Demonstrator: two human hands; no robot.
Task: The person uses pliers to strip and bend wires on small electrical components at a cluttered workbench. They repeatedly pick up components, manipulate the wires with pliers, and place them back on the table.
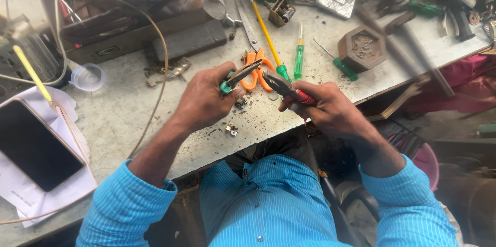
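At a cluttered bench [129, 113], the left hand [204, 100] grips green-handled pliers [238, 76] and the right hand [325, 107] red-handled pliers [287, 88]; steady, opposed grips near the tips seem best.

A small part [241, 102] under the left hand [206, 97] is perhaps metal, mostly hidden.

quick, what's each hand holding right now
Left hand: closed on green-handled pliers.
Right hand: closed on red-handled pliers.
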